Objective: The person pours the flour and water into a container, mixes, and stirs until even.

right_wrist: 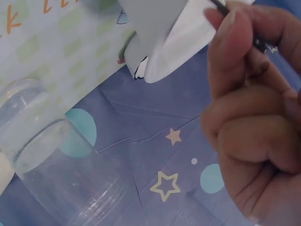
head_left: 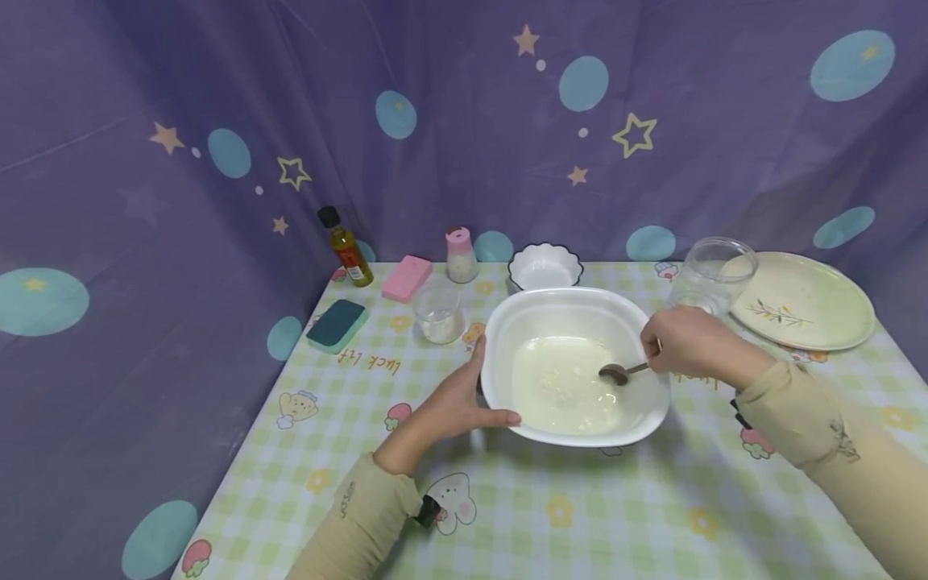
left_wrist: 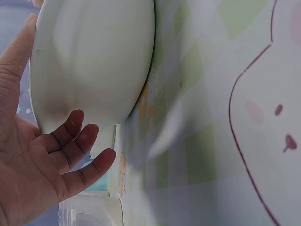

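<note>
A large white basin [head_left: 500, 354] stands on the table with pale, milky liquid and small lumps [head_left: 569, 387] in it. My left hand [head_left: 453, 403] holds the basin at its left side, thumb on the near rim and fingers against the outer wall; the left wrist view shows these fingers [left_wrist: 87, 174] bent by the wall. My right hand [head_left: 685, 342] is over the basin's right rim and pinches the thin handle of a dark metal spoon [head_left: 615, 374] between thumb and fingers. The spoon's bowl is at the liquid's right edge. In the right wrist view only its handle [right_wrist: 220, 6] shows.
Behind the basin are a scalloped bowl [head_left: 545, 267], a pink-capped shaker [head_left: 461, 256] and a clear cup [head_left: 439, 316]. Far left are an oil bottle [head_left: 348, 251], a pink sponge [head_left: 408, 279] and a green sponge [head_left: 337, 325]. A glass jar [head_left: 714, 274] and oval plate [head_left: 834, 302] stand right.
</note>
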The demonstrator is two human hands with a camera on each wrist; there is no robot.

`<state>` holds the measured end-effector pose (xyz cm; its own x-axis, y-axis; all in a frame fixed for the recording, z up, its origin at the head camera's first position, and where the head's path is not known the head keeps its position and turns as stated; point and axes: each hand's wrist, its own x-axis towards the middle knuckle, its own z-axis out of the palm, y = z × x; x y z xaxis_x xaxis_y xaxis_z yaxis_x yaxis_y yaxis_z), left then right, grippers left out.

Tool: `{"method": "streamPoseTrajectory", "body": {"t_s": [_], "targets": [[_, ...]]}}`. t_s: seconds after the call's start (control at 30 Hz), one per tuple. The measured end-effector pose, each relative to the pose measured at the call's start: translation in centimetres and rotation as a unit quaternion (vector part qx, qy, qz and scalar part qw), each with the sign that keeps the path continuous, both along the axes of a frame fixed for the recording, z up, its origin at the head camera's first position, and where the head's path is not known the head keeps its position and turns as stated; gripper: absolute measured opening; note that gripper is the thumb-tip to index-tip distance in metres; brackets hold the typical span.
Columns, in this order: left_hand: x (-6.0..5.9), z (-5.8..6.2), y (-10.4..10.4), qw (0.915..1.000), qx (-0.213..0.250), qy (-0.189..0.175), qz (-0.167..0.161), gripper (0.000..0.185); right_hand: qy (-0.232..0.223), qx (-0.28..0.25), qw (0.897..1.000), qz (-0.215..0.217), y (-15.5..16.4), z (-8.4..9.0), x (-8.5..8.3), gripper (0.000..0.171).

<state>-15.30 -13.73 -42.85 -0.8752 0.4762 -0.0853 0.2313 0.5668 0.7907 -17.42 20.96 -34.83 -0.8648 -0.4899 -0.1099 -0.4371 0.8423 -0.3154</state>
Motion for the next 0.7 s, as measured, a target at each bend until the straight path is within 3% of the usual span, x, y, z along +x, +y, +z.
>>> {"method": "streamPoseTrajectory", "body": {"t_s": [0.2,0.3,0.7], "targets": [[0.0,0.0,0.1,1.0,0.003,0.0,-0.001,0.134,-0.099,-0.038,0.994,0.02,0.4,0.2,0.2,0.023],[0.0,0.1,0.1,1.0,0.005,-0.001,-0.001,0.134,-0.128,-0.053,0.99,0.029,0.3,-0.1,0.2,0.021],[0.1,0.1,0.1,0.9999,0.006,0.007,-0.003,0.133,-0.111,-0.1,0.987,0.055,-1.2,-2.2,0.4,0.023]]}}
